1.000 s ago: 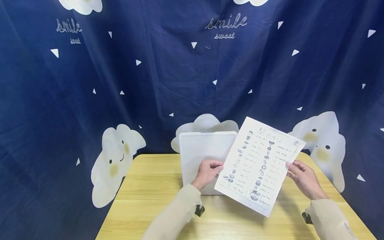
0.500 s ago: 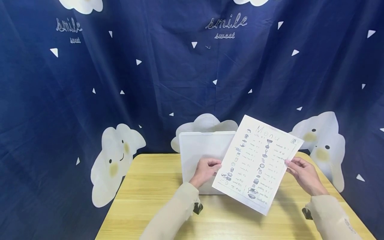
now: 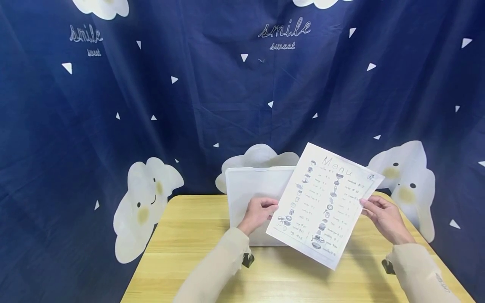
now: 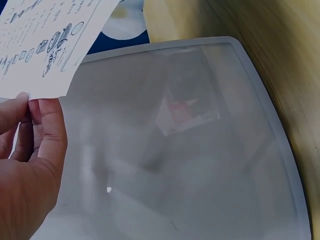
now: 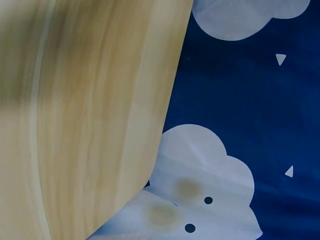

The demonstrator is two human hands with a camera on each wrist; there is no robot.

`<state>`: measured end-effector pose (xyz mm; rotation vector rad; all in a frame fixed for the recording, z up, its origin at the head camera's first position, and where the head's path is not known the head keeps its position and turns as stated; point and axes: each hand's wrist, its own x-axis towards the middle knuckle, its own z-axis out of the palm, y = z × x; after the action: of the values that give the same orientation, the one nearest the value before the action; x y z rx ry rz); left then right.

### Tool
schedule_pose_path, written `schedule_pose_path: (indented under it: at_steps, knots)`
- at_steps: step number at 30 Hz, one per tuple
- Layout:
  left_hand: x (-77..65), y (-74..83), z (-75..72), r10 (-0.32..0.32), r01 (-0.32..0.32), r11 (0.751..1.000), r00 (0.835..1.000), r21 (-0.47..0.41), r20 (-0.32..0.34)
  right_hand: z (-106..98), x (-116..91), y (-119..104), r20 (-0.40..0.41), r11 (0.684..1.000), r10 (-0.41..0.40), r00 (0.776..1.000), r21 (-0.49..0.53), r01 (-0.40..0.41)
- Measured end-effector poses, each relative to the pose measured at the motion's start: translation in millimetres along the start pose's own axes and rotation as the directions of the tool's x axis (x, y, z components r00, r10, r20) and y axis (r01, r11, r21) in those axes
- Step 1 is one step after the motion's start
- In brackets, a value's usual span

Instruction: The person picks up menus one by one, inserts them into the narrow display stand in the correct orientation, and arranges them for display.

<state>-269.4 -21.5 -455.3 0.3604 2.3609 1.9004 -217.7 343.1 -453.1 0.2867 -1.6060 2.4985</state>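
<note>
While left hand (image 3: 259,213) and right hand (image 3: 385,219) pinch the raised white paper menu (image 3: 322,206), not set down, a white rectangular panel (image 3: 255,185) sits at nine o'clock.

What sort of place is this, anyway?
Probably an indoor corner set up as a simple filming spot: a navy cloud-print fabric backdrop hangs behind a wood-grain table, and a paper menu is held up over it.

Beige sleeves (image 3: 214,269) (black wrist pieces (image 3: 248,260))

Menu sheet (image 3: 320,206) slightly higher and farther left, both hands (image 3: 259,213) (image 3: 385,219) shifted with it
</note>
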Motion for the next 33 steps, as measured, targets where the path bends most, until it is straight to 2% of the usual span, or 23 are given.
schedule_pose_path:
  at_steps: [11, 18, 33]
  knots:
    - [-1.9, 5.2, -7.3, 0.011, -0.011, 1.000, 1.000, -0.004, -0.011, 7.5, 3.9, -5.6, -0.002, 0.999, 0.010, 1.000, -0.032, -0.010]
    - [-2.0, 4.7, -11.9, -0.001, 0.001, 1.000, 1.000, -0.007, -0.025, 13.6, 10.3, -8.0, 0.031, 1.000, -0.014, 0.999, 0.002, 0.014]
    - [-2.7, 4.9, -20.2, -0.010, 0.010, 1.000, 0.999, -0.011, -0.036, 23.5, 21.8, -16.4, 0.065, 1.000, -0.012, 0.998, -0.001, 0.012]
